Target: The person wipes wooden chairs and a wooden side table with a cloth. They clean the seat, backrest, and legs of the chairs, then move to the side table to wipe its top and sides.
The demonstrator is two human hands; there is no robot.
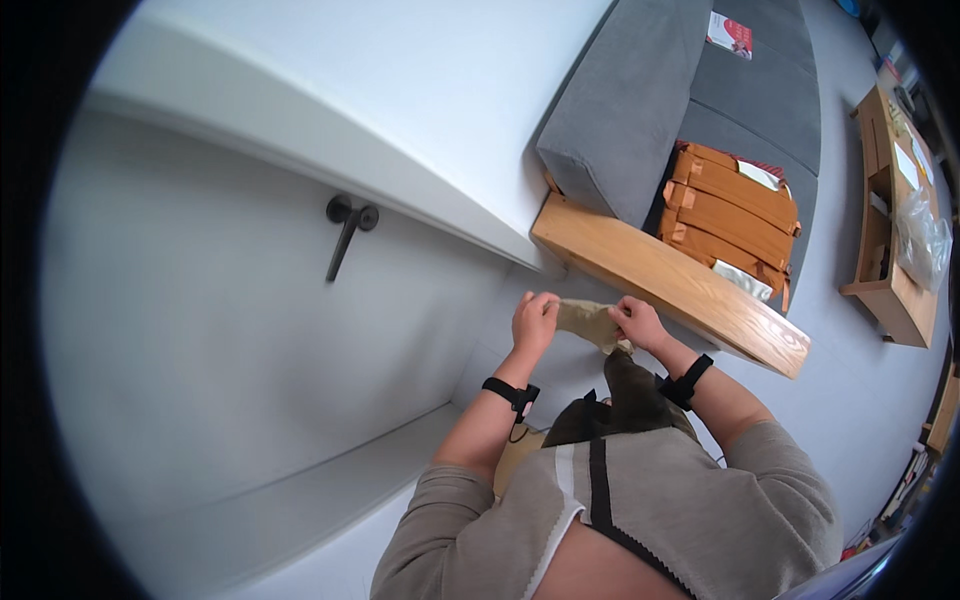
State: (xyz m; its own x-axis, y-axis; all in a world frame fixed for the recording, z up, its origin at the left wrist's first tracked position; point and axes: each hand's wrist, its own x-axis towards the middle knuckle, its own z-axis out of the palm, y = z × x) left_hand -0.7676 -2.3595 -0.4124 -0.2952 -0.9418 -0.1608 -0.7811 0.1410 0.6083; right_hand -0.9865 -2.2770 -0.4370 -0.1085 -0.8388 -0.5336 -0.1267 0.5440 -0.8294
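Note:
A strip of khaki fabric [586, 319], possibly a sock, is stretched between my two hands above the floor. My left hand [532, 324] pinches its left end between thumb and fingers. At the other end my right hand [639, 322] grips the cloth, fingers curled. The fabric's lower right part hangs close to my leg in dark trousers [631, 382]; whether it touches the leg or foot, I cannot tell. Each wrist wears a black strap, the left one [511, 396] with a small device on it.
A wooden sofa armrest [667, 285] runs just beyond my right hand. On the grey sofa [750, 97] lie an orange-brown backpack [731, 214] and a printed booklet [729, 34]. To the left is a door with a dark handle [343, 247]. A wooden table [911, 300] bears a plastic bag [921, 240].

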